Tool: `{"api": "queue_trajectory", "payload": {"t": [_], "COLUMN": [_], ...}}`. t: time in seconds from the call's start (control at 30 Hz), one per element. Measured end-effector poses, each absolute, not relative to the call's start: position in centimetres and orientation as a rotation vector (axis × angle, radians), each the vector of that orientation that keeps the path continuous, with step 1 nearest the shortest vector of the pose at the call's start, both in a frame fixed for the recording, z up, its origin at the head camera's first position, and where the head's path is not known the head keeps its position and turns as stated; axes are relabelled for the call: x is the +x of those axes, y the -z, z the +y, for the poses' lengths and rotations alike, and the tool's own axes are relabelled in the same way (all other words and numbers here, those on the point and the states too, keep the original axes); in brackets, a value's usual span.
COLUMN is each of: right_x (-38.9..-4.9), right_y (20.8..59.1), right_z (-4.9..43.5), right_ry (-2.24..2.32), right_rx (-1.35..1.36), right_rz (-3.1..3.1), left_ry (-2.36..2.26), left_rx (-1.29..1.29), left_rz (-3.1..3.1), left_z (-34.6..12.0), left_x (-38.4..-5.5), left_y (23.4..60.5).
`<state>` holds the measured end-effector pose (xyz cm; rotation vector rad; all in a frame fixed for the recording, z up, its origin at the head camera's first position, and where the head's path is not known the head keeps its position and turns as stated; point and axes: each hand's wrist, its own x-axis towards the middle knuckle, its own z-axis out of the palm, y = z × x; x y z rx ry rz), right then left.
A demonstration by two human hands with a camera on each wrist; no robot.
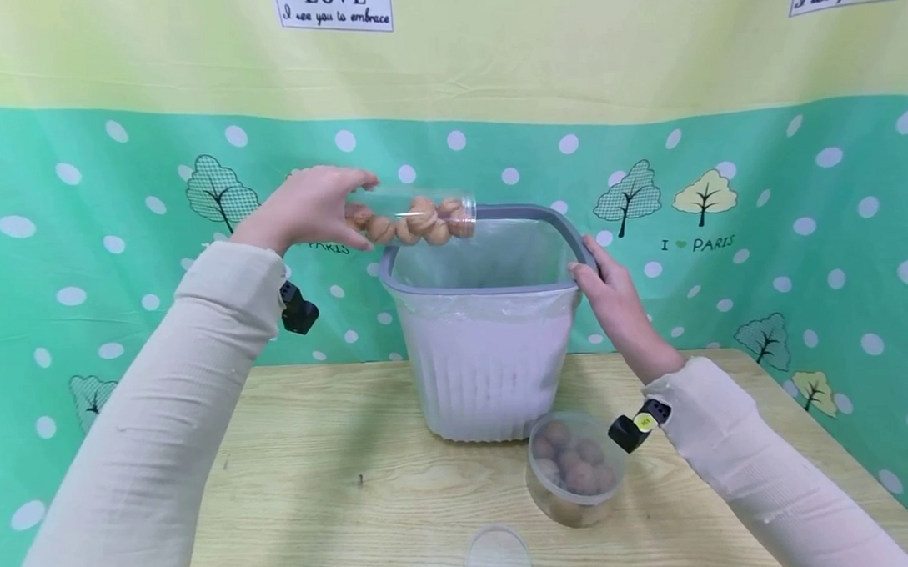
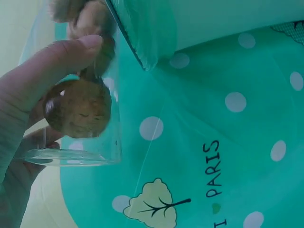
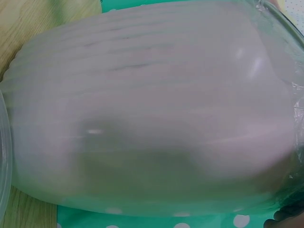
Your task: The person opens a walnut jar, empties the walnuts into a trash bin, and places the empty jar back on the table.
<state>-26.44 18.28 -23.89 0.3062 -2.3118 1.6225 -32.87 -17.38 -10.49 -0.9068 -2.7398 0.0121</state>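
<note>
My left hand [image 1: 312, 207] grips the base end of a clear plastic jar [image 1: 402, 202], held on its side with its mouth over the left rim of a trash bin [image 1: 494, 365]. Several walnuts [image 1: 422, 218] lie along the jar's lower wall; one walnut [image 2: 78, 108] shows near the jar's base in the left wrist view. The bin is white with a grey rim [image 1: 484, 289] and a thin liner bag folded over it. At the bin's right rim, my right hand [image 1: 615, 299] holds the edge between thumb and fingers. The right wrist view shows mostly the bin's side.
A round clear tub [image 1: 575, 513] with several walnuts stands in front of the bin, to the right. Nearer lies a clear round lid [image 1: 499, 557] on the wooden table [image 1: 311, 480]. A green dotted cloth [image 1: 798, 246] hangs behind the table.
</note>
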Motion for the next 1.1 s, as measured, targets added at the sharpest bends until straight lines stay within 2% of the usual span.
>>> {"api": "queue_trajectory", "payload": {"t": [1.1], "right_x": [-26.53], "right_y": [24.14], "right_z": [18.47], "right_ry": [-1.646], "right_rx": [0.311], "right_rz": [-2.288], "left_ry": [0.029], "left_rx": [-0.927], "left_rz": [-2.757], "left_z": [-16.44], "left_x": [-32.72], "left_y": [10.51]}}
